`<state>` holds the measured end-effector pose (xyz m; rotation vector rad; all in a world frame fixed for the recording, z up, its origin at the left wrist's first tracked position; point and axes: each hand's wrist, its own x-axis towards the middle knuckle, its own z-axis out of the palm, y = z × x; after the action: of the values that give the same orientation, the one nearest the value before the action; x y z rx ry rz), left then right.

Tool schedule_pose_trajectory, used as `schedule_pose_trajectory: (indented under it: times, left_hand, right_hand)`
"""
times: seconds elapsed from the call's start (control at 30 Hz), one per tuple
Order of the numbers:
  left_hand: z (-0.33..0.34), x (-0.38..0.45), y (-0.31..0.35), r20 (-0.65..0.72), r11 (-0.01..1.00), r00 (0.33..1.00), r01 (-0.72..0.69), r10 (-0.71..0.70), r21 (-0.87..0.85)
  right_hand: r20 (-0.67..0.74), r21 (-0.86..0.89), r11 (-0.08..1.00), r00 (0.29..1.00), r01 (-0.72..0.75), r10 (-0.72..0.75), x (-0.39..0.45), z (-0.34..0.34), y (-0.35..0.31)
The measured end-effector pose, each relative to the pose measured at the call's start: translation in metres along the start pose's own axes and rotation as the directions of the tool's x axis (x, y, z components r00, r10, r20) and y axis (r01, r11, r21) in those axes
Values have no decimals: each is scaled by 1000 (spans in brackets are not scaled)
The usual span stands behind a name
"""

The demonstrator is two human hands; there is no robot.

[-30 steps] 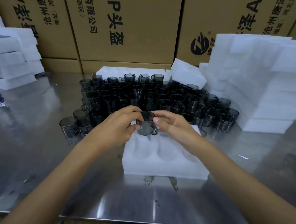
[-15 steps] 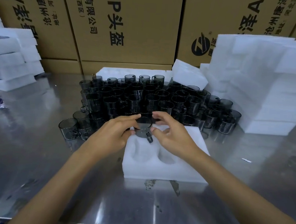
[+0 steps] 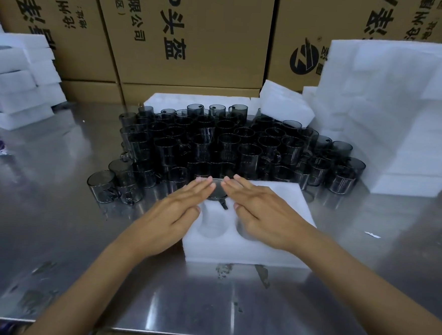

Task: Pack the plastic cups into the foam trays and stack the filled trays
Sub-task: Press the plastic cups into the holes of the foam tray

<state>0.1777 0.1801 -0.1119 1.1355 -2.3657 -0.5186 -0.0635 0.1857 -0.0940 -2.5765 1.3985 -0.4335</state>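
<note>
On the near middle of the steel table point(image 3: 77, 262), a white foam tray point(image 3: 269, 251) is laid flat, with two round pockets left bare near its front edge. At the tray's far left part, a dark plastic cup point(image 3: 216, 193) is seated in a pocket, only its rim and a short stub of handle being seen between the hands. The left hand point(image 3: 177, 211) is held flat with its fingers straight and together, the fingertips resting on the left side of the cup's rim. The right hand point(image 3: 261, 214) is likewise kept flat and straight-fingered, its fingertips laid on the right side of the rim, while its palm covers the tray's right part. Nothing is gripped by either hand.

Just beyond the tray, a dense crowd of smoky cups point(image 3: 242, 148) is stood upright across the middle of the table. To the right, a tall stack of foam trays point(image 3: 401, 114) is piled beside the cups; a lower stack of foam point(image 3: 19, 82) is seen far left. Cardboard cartons point(image 3: 197, 35) printed with black characters are lined along the far side.
</note>
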Motion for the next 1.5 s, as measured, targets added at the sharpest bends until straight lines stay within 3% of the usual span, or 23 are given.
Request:
schedule_pose_trajectory:
  times: [0.3, 0.4, 0.43, 0.5, 0.57, 0.63, 0.8, 1.0, 1.13, 1.23, 1.33, 1.5]
  left_hand:
    - [-5, 7, -1, 40, 991, 998, 44, -39, -128]
    - [-14, 16, 5, 68, 993, 996, 72, -66, -89]
    - [-17, 22, 9, 44, 995, 996, 76, -73, -70]
    - [-21, 39, 19, -62, 995, 994, 88, -91, -53]
    - [-22, 65, 33, -169, 993, 979, 109, -116, -48]
    - [-19, 97, 41, -226, 992, 966, 122, -122, -15]
    - [-4, 147, 40, -192, 969, 950, 241, -248, -59]
    - [-7, 134, 33, -213, 964, 949, 195, -232, -179]
    - [-37, 119, 40, 9, 924, 988, 148, -155, -353]
    - [-44, 112, 47, 199, 933, 977, 146, -82, -329]
    - [-38, 107, 49, 197, 943, 978, 132, -73, -304]
    - [-36, 98, 41, 191, 955, 977, 140, -90, -262]
  right_hand:
    - [8, 124, 987, 994, -106, 106, 3, 10, -6]
    - [-126, 322, 938, 976, -127, 176, 5, 3, -2]
    - [-255, 360, 923, 938, -134, 236, 7, -3, 1]
    - [-482, 363, 910, 796, -199, 366, 15, -18, 12]
    - [-519, 401, 869, 709, -291, 477, 26, -33, 24]
    - [-471, 427, 827, 690, -366, 549, 37, -42, 35]
    - [-331, 409, 798, 743, -442, 582, 51, -38, 52]
    - [-321, 518, 805, 807, -289, 496, 42, -41, 59]
    - [-198, 669, 703, 853, -242, 482, 26, -57, 48]
    - [-118, 690, 661, 856, -293, 503, 20, -60, 43]
    - [-118, 672, 664, 838, -327, 532, 17, -52, 43]
    - [-129, 658, 701, 876, -274, 464, 14, -34, 38]
